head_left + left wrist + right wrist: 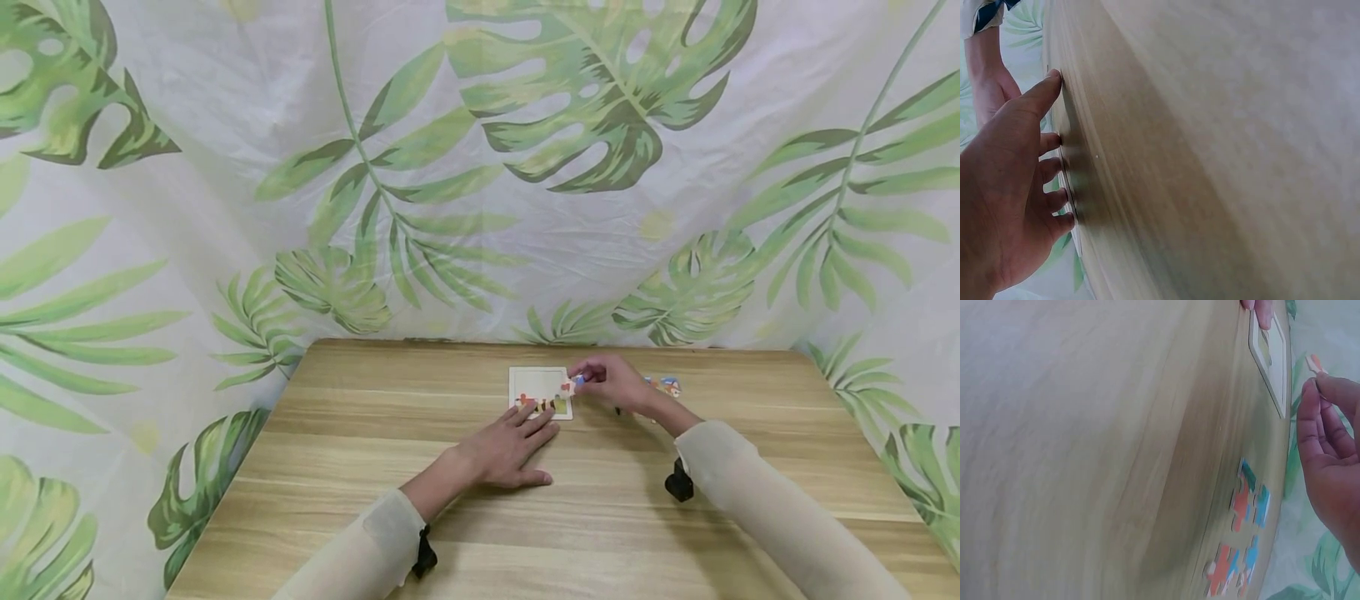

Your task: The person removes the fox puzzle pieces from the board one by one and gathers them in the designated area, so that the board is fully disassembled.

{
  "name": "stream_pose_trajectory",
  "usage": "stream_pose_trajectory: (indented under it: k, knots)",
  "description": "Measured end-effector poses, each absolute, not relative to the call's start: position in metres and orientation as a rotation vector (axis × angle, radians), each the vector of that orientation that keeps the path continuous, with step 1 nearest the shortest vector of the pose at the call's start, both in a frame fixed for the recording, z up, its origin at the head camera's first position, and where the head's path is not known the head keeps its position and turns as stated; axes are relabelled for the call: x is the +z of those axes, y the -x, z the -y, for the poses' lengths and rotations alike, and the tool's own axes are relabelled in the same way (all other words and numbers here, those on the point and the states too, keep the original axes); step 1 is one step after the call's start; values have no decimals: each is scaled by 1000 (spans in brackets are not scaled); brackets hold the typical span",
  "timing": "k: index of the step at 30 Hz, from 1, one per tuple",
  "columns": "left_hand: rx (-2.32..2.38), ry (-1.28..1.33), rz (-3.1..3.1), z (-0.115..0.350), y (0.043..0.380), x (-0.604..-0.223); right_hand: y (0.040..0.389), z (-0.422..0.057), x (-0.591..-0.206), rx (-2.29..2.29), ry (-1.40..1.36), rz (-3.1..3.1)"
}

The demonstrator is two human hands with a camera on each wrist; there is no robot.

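Observation:
A square white puzzle frame (pixel 538 377) lies flat near the back of the table, with colourful joined pieces along its lower part and bare board above. My left hand (pixel 512 450) rests on it, fingers spread over the lower edge and the pieces there, thumb out on the wood. Between thumb and fingertips my right hand (pixel 611 382) pinches a puzzle piece (pixel 578 380), raised beside the frame's right edge. In the right wrist view the piece's orange and white end (pixel 1315 363) sticks out past the fingertips; the rest is hidden by them.
Several loose puzzle pieces (pixel 1241 506) in orange, blue and green lie on the table right of the frame, partly behind my right hand in the head view. A leaf-patterned cloth (pixel 465 250) hangs just behind the wooden table (pixel 390 392).

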State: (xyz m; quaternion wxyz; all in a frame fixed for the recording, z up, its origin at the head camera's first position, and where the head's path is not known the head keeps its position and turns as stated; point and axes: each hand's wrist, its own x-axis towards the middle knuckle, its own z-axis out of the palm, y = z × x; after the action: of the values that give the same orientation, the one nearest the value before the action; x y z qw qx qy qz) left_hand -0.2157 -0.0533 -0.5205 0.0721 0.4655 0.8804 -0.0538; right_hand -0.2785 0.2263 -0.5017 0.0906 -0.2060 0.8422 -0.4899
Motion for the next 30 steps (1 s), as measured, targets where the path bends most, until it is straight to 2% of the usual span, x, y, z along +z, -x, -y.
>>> stream_pose_trajectory:
  k: [30]
  knots:
    - [-143, -1407, -2664, 53, 214, -522, 246, -299, -489, -1396, 461, -2499]
